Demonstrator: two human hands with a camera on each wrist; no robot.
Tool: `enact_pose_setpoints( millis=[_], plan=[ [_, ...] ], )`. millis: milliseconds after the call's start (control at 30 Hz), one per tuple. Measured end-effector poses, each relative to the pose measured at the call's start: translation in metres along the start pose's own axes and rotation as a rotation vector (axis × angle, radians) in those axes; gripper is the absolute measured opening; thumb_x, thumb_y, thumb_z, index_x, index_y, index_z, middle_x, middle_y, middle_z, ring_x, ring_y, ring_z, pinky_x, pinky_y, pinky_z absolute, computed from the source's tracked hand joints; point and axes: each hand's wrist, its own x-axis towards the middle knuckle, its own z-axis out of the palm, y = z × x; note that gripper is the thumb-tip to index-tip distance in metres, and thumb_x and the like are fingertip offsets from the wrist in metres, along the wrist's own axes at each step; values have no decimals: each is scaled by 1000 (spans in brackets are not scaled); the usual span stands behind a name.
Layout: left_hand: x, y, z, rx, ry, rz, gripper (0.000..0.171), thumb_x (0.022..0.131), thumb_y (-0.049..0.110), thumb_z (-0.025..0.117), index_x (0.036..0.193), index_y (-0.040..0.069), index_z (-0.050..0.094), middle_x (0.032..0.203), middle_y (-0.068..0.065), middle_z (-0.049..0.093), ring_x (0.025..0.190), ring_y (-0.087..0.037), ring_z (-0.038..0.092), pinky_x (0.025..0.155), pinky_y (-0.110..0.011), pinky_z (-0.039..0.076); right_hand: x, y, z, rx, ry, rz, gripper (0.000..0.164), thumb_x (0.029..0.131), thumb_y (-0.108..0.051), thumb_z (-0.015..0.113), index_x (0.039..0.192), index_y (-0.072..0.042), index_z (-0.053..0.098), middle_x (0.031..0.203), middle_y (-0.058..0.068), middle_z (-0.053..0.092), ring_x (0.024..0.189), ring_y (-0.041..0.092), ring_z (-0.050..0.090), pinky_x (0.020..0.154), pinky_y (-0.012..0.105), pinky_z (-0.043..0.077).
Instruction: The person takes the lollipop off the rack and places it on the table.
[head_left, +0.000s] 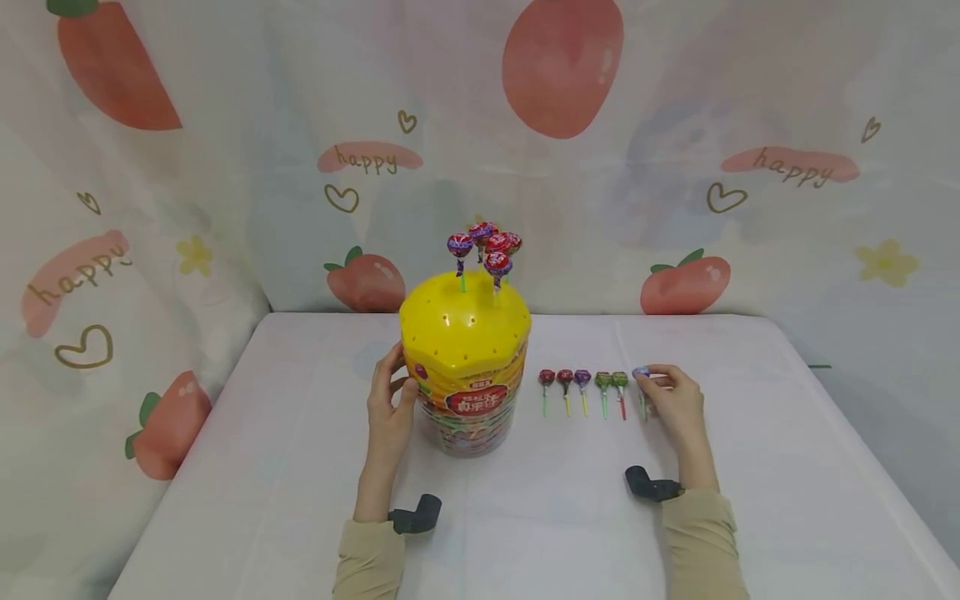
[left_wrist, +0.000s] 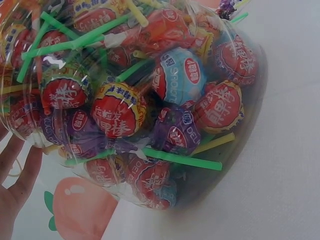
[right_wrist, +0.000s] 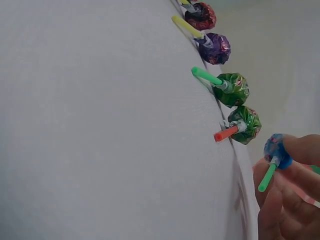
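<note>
A big clear jar of wrapped lollipops [left_wrist: 120, 110] with a yellow lid [head_left: 465, 325] stands upright on the table. Several lollipops [head_left: 497, 265] are stuck upright in holes at the back of the lid. My left hand [head_left: 390, 408] rests against the jar's left side; its fingers [left_wrist: 25, 177] touch the clear wall in the left wrist view. With my right hand [head_left: 678, 404] I pinch the head of a blue-wrapped lollipop [right_wrist: 276, 149] between thumb and fingers. Its green stick points towards me. It is at the right end of a row of lollipops.
To the right of the jar lie a red [head_left: 547, 377], a dark red [head_left: 566, 377], a purple [head_left: 582, 377] and two green lollipops [head_left: 603, 380], sticks towards me. A white cloth covers the table [head_left: 525, 517]. A printed curtain [head_left: 570, 192] hangs behind.
</note>
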Motion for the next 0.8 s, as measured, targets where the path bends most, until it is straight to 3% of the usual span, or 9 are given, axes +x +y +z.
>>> enact_pose_setpoints(
  millis=[300, 600, 800],
  plan=[
    [-1, 0, 1, 2, 8, 17, 61, 97, 40, 50, 141, -1, 41, 132, -24, 50, 117, 9, 41, 97, -22, 45, 5, 3, -1, -114, -51, 16, 42, 91, -28, 65, 122, 0, 59, 87, 5, 68, 58, -3, 56, 54, 19, 45],
    [1, 1, 1, 3, 4, 8, 62, 97, 43, 49, 141, -1, 41, 132, -25, 50, 116, 12, 40, 97, -16, 42, 5, 6, 3, -217, -1, -14, 39, 92, -31, 63, 117, -1, 63, 91, 15, 67, 67, 8, 52, 61, 24, 39],
    [1, 2, 0, 2, 7, 11, 62, 97, 42, 49, 141, -1, 41, 131, -25, 50, 116, 13, 41, 96, -14, 42, 4, 7, 5, -229, -1, -11, 41, 92, -32, 62, 118, -1, 62, 95, 19, 64, 73, 16, 51, 62, 25, 38]
  ],
)
